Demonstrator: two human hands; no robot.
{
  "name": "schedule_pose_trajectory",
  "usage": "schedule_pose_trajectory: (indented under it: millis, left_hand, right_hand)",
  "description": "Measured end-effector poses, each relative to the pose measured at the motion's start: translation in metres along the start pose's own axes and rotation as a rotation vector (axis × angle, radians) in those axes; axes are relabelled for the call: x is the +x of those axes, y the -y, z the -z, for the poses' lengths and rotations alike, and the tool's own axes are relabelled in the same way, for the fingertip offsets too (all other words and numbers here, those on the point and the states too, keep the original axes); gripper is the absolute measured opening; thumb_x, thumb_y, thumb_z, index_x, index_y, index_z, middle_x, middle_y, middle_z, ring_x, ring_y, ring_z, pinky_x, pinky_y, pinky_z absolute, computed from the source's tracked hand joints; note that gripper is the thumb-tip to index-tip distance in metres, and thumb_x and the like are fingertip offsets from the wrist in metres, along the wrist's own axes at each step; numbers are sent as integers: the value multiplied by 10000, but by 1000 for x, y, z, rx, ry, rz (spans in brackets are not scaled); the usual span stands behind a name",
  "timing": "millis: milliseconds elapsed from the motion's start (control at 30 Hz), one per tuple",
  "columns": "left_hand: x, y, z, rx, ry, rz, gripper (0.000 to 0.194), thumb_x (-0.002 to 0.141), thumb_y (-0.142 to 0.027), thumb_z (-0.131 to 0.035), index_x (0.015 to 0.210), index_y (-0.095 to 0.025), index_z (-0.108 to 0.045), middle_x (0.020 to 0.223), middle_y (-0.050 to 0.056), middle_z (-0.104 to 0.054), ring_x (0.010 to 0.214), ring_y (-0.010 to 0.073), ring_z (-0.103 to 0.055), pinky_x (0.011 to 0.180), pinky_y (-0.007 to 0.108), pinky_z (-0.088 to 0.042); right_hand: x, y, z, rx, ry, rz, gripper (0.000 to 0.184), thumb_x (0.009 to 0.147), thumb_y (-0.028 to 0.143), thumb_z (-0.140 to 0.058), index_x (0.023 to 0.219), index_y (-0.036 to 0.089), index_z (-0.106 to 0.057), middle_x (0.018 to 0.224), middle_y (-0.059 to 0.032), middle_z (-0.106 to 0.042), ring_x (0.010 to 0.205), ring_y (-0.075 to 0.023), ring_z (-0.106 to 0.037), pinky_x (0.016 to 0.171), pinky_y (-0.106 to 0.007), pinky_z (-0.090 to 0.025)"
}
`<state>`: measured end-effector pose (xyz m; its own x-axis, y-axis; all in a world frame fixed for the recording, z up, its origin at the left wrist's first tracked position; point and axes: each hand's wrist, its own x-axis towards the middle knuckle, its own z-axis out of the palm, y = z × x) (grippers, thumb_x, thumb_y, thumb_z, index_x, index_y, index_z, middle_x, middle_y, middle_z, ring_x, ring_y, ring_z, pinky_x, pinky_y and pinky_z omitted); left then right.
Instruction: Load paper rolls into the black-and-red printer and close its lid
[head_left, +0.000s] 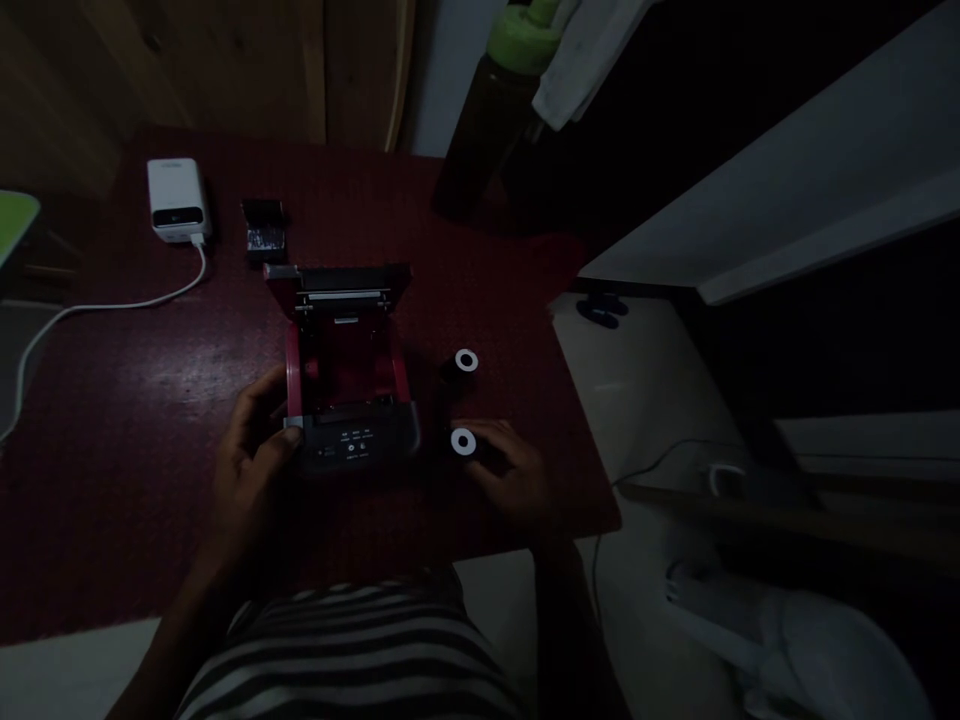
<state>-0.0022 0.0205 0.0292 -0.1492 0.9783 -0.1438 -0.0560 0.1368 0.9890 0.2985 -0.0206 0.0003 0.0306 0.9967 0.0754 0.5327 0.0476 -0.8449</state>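
Note:
A red and black portable printer (356, 440) stands on the table with its lid raised and its roll bay bare inside. My left hand (255, 440) grips its left front corner, the thumb lying on the dark button panel. Right of the printer, my right hand (514, 470) has its fingers closed around a small dark roll (463, 442) with a white ring-shaped end. A second roll (466, 360) of the same look sits just beyond it, apart from the hand. The dim light hides the rolls' sides.
At the back left lies a white power bank (176, 195) with a white cable (142, 304) running off left. Near it is a small black object (265, 232). A green-capped bottle (495, 110) rises at the far edge. The red table (187, 480) ends at the right, above the floor.

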Motion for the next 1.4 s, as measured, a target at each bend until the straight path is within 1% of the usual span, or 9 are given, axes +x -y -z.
schedule_pose_trajectory:
  millis: [133, 233, 333, 500, 667, 833, 967, 1200, 1400]
  left_hand:
    - [-1, 1, 0, -26, 3, 8, 579, 924, -365, -769, 1497, -308, -710, 1577, 48, -678, 1487, 333, -603, 1028, 361, -608]
    - [-2, 1, -1, -68, 12, 25, 613, 922, -380, -777, 1522, -294, -683, 1571, 62, -683, 1467, 335, -622, 1032, 369, -607]
    - [-2, 2, 0, -67, 40, 27, 626, 931, -393, -770, 1538, -287, -659, 1540, 70, -701, 1400, 325, -670, 1046, 392, -599]
    - [0, 7, 3, -60, 78, -33, 600, 966, -378, -740, 1550, -288, -635, 1590, 67, -662, 1479, 325, -609, 1215, 456, -500]
    - [2, 8, 7, -76, 126, -20, 620, 985, -419, -757, 1572, -280, -615, 1611, 86, -645, 1529, 352, -573, 1295, 507, -427]
    - [2, 9, 8, -64, 125, -5, 636, 987, -440, -766, 1585, -291, -606, 1596, 89, -650, 1504, 362, -592, 1255, 512, -465]
    - [2, 7, 8, -71, 126, -3, 652, 983, -447, -769, 1591, -284, -599, 1594, 95, -650, 1497, 360, -597, 1255, 508, -466]
    - [3, -3, 15, -41, 158, 38, 640, 968, -439, -789, 1566, -274, -632, 1581, 121, -668, 1511, 388, -595, 1264, 553, -471]
    - [40, -23, 13, 75, 19, -71, 503, 1001, -508, -741, 1450, -283, -727, 1545, 86, -699, 1478, 360, -612, 1232, 510, -491]
  right_hand:
    - [7, 45, 20, -94, 64, 117, 368, 937, 150, -676, 1269, 283, -759, 1239, -43, -849, 1141, -257, -807, 1010, -437, -644]
    - [33, 92, 30, -229, 120, 367, 413, 964, 94, -627, 1335, 261, -700, 1284, -58, -819, 1183, -262, -777, 1094, -464, -603]
    - [70, 130, 12, -443, 258, 582, 370, 986, 39, -587, 1319, 153, -701, 1242, -125, -798, 1152, -295, -732, 1064, -478, -596]
    - [106, 162, -41, -849, 526, 449, 349, 1022, -31, -499, 1229, 91, -752, 1240, -175, -772, 1192, -334, -679, 1039, -471, -569]
    - [119, 164, -63, -930, 617, 303, 393, 1048, -39, -463, 1187, 144, -782, 1203, -159, -799, 1200, -298, -711, 1028, -410, -525]
    - [136, 161, -66, -906, 739, 169, 369, 1079, 23, -485, 1183, 177, -804, 1040, -110, -820, 931, -248, -755, 816, -350, -502]
    - [139, 157, -63, -846, 755, 148, 348, 1061, 16, -523, 1200, 170, -802, 1030, -104, -829, 917, -241, -762, 791, -339, -506]
    - [124, 122, -45, -454, 601, 476, 571, 967, -76, -514, 1394, 225, -744, 1289, -73, -826, 1141, -229, -765, 999, -389, -625]
    - [105, 117, -30, -300, 559, 619, 276, 1062, 54, -612, 1222, 179, -798, 1213, -108, -831, 1127, -231, -747, 1016, -413, -644]
